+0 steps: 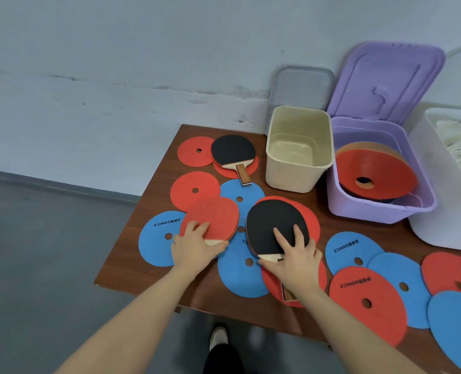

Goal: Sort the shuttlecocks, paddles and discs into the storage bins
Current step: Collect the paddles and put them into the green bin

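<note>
1. Left hand: fingers laid over the red-faced paddle with the thumb along its lower edge near the throat. It appears to be grasping the paddle, though the handle is hidden under the palm.
2. Right hand: two fingers spread flat on the black-faced paddle, thumb at the throat. Whether it is grasping or only pressing cannot be told from this angle.
3. Both paddles lie on loose discs at about 6 o'clock on the table. A third paddle rests at 11 o'clock, beside the cream bin.
4. The cream bin, at 12 o'clock, holds nothing visible and is judged the paddles' destination. The purple bin, at 1 o'clock, already holds stacked discs. The clear bin, at 2 o'clock, holds white feathered items, probably shuttlecocks.
5. Recommended handling: close each hand fully round its handle, lift straight up so the discs beneath are not dragged, and lower the paddles blade-first into the cream bin.
6. Markings: the blue disc at 8 o'clock carries inverted lettering reading "SONICE" with adjoining characters that cannot be read. Similar print appears on several other discs.
</note>
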`<state>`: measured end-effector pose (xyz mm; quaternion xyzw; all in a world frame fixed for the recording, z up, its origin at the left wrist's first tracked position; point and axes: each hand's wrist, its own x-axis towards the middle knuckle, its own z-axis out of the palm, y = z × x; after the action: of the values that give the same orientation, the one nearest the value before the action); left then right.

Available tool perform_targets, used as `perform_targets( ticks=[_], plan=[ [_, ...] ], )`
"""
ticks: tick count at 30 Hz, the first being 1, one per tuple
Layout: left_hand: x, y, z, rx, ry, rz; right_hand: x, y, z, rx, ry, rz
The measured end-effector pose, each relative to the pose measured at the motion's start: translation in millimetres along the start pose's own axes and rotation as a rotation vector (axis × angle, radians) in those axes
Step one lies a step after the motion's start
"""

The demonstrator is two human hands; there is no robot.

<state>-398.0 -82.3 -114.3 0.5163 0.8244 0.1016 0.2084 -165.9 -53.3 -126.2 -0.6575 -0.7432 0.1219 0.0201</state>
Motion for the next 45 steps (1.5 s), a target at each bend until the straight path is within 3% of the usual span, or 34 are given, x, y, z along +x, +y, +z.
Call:
perform_targets(
  ticks=[7, 10, 18, 33, 40, 45],
  plan=[
    [-24, -15, 14, 0.060, -0.058, -0.002, -27, 17, -9, 0.035, -0.028, 0.080],
    [-18, -11, 17, 0.116, -0.136, -0.010, -30, 13, -5, 0.013, -0.031, 0.082],
    [6, -13, 25, 0.091, -0.169, -0.025, -28, 2, 8, 0.019, -0.031, 0.120],
    [-28, -8, 7, -0.148, 0.057, 0.098, -66, 16, -8, 0.121, 0.111, 0.170],
    [-64, 58, -9, -0.233, 0.201, 0.209, -79, 63, -48, 0.173, 0.283, 0.078],
    [-99, 138, -7, -0.285, 0.268, 0.246, -89, 125, -90, 0.231, 0.396, 0.036]
  ],
)
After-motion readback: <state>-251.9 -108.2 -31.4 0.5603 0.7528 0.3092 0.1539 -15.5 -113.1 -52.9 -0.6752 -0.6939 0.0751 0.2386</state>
